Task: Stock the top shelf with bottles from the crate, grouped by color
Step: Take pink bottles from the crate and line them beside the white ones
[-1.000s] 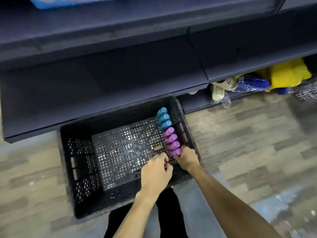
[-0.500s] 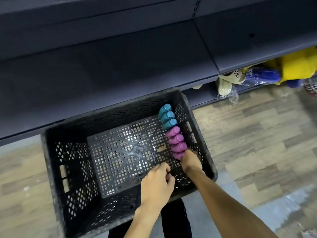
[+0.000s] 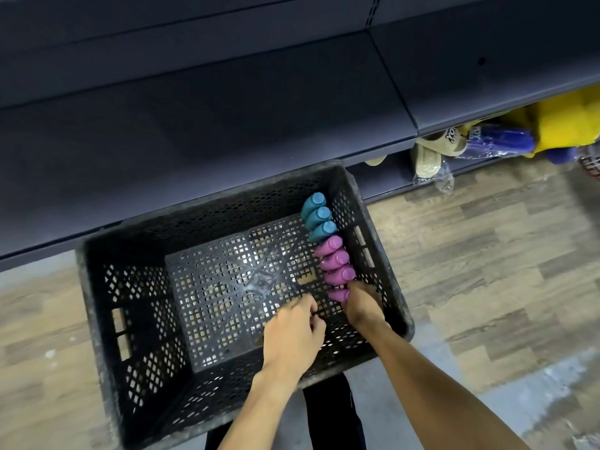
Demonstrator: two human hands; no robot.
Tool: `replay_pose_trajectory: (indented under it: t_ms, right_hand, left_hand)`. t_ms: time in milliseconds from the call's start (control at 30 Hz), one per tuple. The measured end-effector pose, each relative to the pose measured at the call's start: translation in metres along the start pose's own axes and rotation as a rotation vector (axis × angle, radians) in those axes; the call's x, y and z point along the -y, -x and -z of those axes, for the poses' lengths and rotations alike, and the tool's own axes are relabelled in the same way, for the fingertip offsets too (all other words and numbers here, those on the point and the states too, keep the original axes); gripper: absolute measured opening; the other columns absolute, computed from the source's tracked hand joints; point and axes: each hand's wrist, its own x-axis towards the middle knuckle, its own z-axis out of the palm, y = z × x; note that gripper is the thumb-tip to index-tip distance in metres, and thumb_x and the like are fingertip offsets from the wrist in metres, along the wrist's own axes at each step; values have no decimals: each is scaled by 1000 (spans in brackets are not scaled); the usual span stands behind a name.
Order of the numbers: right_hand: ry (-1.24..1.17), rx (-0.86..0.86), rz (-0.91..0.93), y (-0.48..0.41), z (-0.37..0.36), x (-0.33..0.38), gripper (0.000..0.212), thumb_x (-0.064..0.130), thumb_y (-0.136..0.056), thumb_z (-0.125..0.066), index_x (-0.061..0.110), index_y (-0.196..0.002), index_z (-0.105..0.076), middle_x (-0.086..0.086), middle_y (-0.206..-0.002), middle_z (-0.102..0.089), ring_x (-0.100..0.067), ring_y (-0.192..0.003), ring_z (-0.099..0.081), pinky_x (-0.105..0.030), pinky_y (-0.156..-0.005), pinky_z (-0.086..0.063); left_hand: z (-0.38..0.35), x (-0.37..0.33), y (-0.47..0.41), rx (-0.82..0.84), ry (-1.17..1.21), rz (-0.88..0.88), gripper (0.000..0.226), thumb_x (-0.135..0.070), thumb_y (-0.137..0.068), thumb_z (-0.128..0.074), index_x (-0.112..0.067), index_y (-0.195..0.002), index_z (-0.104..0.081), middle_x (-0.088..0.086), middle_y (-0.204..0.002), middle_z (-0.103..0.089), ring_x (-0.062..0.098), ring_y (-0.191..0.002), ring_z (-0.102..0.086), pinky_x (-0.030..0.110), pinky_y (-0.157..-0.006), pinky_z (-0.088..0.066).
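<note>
A black perforated crate (image 3: 207,219) stands on the floor in front of the shelving. Along its right inner wall runs a row of bottles: three teal bottles (image 3: 316,217) at the far end, then several pink bottles (image 3: 336,259) nearer me. My right hand (image 3: 363,310) is down inside the crate, wrapped around the nearest pink bottle (image 3: 337,294), whose top shows past my fingers. My left hand (image 3: 292,339) hovers over the crate floor beside it, fingers curled with nothing in them. The top shelf is out of view.
Dark blue shelf boards (image 3: 207,125) overhang the crate's far side. Under the right-hand shelf lie beige slippers (image 3: 428,157), a blue packet (image 3: 496,142) and a yellow bundle (image 3: 568,121). Wood-pattern floor surrounds the crate. My dark trousers (image 3: 328,417) are at its near edge.
The view has dropped closer to the crate. Both hands have gone deeper inside, and my right hand has settled around the nearest pink bottle. The bottles have not moved.
</note>
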Motion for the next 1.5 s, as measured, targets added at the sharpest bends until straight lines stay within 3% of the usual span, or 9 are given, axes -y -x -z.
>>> replay_pose_trajectory:
  t_ms: [67, 133, 233, 333, 567, 700, 1000, 1200, 1500]
  right_hand:
    - [8, 53, 25, 5, 7, 2, 26, 11, -102, -42, 7, -114, -64, -6, -112, -67, -27, -111, -60, 0, -55, -35]
    - [81, 21, 50, 13, 19, 5, 22, 12, -96, -53, 12, -111, -68, -8, -111, -70, -28, -105, -65, -18, -77, -47]
    - [178, -13, 166, 31, 39, 13, 20, 26, -87, -62, 20, -105, -69, -7, -102, -73, -31, -96, -67, -33, -80, -52]
    - [83, -33, 266, 51, 74, 28, 30, 40, -75, -67, 20, -98, -69, -5, -94, -74, -26, -88, -68, -30, -74, -50]
    - [35, -87, 543, 100, 167, 109, 32, 30, -67, -77, 20, -97, -70, 3, -89, -71, -14, -82, -64, -27, -77, -51]
    - [30, -136, 758, 137, 222, 160, 33, 24, -67, -78, 15, -98, -72, 7, -90, -68, -4, -78, -57, -9, -70, -39]
    - [-125, -223, 995, 228, 319, 240, 25, 36, -86, -73, 29, -105, -60, 13, -91, -59, -1, -81, -56, -16, -77, -44]
    - [-224, -221, 1080, 288, 382, 281, 32, 53, -88, -62, 30, -109, -60, 3, -103, -68, -17, -96, -65, -39, -89, -53]
    - [-293, -352, 1340, 391, 476, 357, 17, 30, -96, -62, 22, -112, -63, 7, -102, -71, -8, -93, -66, -33, -82, -54]
  left_hand:
    - [1, -2, 2, -3, 2, 0, 8, -31, -88, -52, -30, -96, -54, -13, -87, -60, 10, -79, -59, 28, -65, -46]
    - [7, -6, 3, -9, 9, -1, 6, -30, -87, -52, -30, -94, -54, -13, -86, -60, 11, -78, -59, 29, -62, -44]
    - [19, -16, 4, -19, 9, -8, 4, -30, -86, -52, -30, -90, -53, -12, -84, -60, 11, -76, -58, 29, -61, -43]
    - [43, -25, 4, -46, 27, -2, 1, -29, -86, -52, -29, -86, -53, -12, -83, -60, 12, -75, -58, 29, -61, -41]
    - [132, -49, 5, -177, 0, -29, 3, -30, -83, -53, -27, -84, -54, -9, -81, -62, 15, -76, -60, 30, -61, -42]
    - [196, -74, 9, -273, 8, -77, 4, -29, -84, -53, -28, -87, -56, -10, -83, -63, 14, -79, -60, 29, -62, -40]
    - [336, -115, 52, -459, 40, -179, 5, -27, -81, -55, -28, -85, -58, -12, -81, -63, 14, -78, -59, 33, -69, -51]
    - [428, -152, 96, -579, 42, -310, 3, -29, -82, -56, -29, -82, -59, -13, -80, -65, 12, -78, -59, 32, -70, -49]
    - [551, -213, 160, -781, -65, -474, 7, -30, -84, -58, -25, -86, -63, -11, -81, -67, 15, -80, -62, 34, -74, -52]
